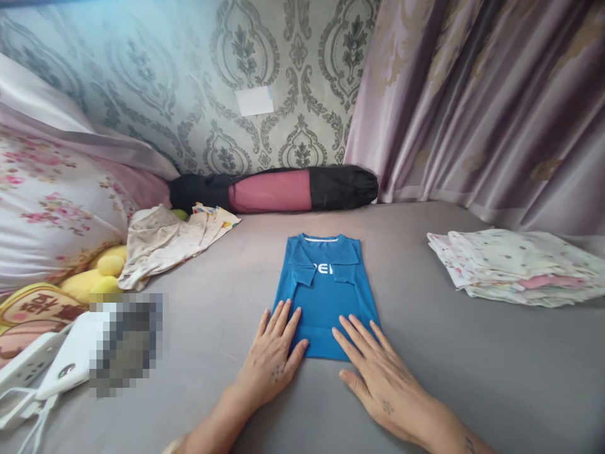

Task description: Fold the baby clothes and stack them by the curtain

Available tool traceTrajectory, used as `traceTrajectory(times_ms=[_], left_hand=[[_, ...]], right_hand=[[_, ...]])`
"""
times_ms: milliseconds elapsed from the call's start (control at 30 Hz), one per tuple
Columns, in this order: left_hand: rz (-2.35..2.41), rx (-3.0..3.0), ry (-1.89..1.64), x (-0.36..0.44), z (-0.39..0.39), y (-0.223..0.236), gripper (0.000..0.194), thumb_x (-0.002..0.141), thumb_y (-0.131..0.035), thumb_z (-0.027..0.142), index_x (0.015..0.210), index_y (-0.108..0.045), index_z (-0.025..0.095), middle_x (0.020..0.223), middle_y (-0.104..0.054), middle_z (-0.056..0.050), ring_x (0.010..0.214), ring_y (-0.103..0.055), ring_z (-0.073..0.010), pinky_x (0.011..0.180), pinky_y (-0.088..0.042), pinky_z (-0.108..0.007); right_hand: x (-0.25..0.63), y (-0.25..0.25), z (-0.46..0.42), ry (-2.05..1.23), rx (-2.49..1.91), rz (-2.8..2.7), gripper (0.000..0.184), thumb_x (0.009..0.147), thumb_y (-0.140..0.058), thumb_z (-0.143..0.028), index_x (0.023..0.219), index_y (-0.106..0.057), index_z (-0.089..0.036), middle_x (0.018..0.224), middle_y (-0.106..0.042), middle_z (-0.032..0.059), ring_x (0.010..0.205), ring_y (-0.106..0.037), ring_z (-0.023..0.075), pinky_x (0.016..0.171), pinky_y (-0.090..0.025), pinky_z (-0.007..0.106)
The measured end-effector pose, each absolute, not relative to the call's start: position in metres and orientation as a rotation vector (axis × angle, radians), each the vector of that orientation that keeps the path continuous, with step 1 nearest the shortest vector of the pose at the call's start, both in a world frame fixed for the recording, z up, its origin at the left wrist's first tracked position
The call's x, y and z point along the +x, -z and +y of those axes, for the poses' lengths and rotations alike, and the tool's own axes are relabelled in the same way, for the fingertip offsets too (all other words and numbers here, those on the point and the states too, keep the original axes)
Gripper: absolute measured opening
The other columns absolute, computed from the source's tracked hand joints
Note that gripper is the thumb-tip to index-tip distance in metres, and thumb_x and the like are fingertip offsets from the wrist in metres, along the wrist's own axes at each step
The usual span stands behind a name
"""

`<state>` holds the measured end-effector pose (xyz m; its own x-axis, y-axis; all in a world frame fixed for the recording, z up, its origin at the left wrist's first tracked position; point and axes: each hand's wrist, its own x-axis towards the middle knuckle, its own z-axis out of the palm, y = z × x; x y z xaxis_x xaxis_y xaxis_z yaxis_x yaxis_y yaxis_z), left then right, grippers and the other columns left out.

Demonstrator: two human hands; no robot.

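Observation:
A blue long-sleeved shirt [321, 309] lies flat on the grey bed sheet [208, 340], its collar toward the wall. Both sleeves are folded inward over the chest and partly cover white lettering. My left hand [274, 353] rests with fingers spread on the shirt's lower left edge. On the lower right edge lie the fingers of my right hand [378, 372], also spread, with the palm over the sheet. Neither hand grips the cloth.
Folded pale cloths [520, 265] are stacked at the right. A black and pink rolled bag [269, 190] lies along the wall. To the left are a crumpled patterned cloth [165, 239], a floral pillow [57, 214], a yellow plush [94, 277], a white device [78, 353] and a power strip [31, 366].

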<state>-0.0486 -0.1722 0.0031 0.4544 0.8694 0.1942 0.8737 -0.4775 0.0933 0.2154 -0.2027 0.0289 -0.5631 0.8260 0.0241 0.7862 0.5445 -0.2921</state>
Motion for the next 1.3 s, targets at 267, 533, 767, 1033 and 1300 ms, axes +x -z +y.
traceTrajectory(times_ms=[267,533,767,1033,1300], left_hand=[[-1.710,-2.668,0.379,-0.049,-0.171,-0.010,0.051,0.101,-0.033,0.042,0.147,-0.038,0.021,0.154,-0.036,-0.010,0.144,-0.030,-0.0245,0.117,-0.026,-0.055],[-1.794,-2.499,0.377,-0.054,-0.166,-0.012,0.051,0.101,-0.031,0.039,0.145,-0.042,0.015,0.153,-0.037,-0.012,0.145,-0.027,-0.0275,0.118,-0.021,-0.057],[-1.805,-2.528,0.293,-0.056,-0.166,-0.001,0.060,0.101,-0.029,0.046,0.149,-0.033,0.011,0.154,-0.033,-0.016,0.145,-0.027,-0.0283,0.116,-0.025,-0.056],[-1.764,-2.561,0.470,-0.054,-0.166,-0.014,0.054,0.100,-0.036,0.042,0.144,-0.042,0.013,0.150,-0.040,-0.017,0.143,-0.031,-0.0305,0.115,-0.023,-0.061],[-1.159,-2.963,0.878,-0.037,-0.180,-0.032,0.024,0.095,-0.054,0.032,0.110,-0.068,0.020,0.118,-0.069,-0.009,0.115,-0.060,-0.0209,0.099,-0.050,-0.036]], right_hand=[[0.216,-0.030,-0.198,-0.330,-1.465,-2.548,0.060,0.102,-0.029,-0.044,0.155,-0.007,-0.028,0.161,-0.014,0.0024,0.148,-0.014,0.0208,0.121,-0.020,0.049],[0.219,-0.015,-0.189,-0.063,-1.700,-2.329,0.063,0.102,-0.027,-0.044,0.156,-0.006,-0.019,0.160,-0.020,0.0092,0.147,-0.019,0.0248,0.118,-0.023,0.053],[0.220,-0.004,-0.186,-0.028,-1.743,-2.366,0.063,0.101,-0.025,-0.042,0.156,-0.011,-0.013,0.158,-0.025,0.0127,0.146,-0.023,0.0252,0.118,-0.025,0.051],[0.218,-0.014,-0.189,-0.026,-1.731,-2.357,0.061,0.101,-0.028,-0.042,0.154,-0.022,-0.012,0.157,-0.027,0.0131,0.146,-0.024,0.0261,0.117,-0.023,0.054],[0.205,-0.039,-0.211,-0.212,-1.302,-2.654,0.055,0.102,-0.032,-0.035,0.155,-0.020,-0.023,0.161,-0.018,0.0056,0.148,-0.016,0.0237,0.119,-0.022,0.052]])
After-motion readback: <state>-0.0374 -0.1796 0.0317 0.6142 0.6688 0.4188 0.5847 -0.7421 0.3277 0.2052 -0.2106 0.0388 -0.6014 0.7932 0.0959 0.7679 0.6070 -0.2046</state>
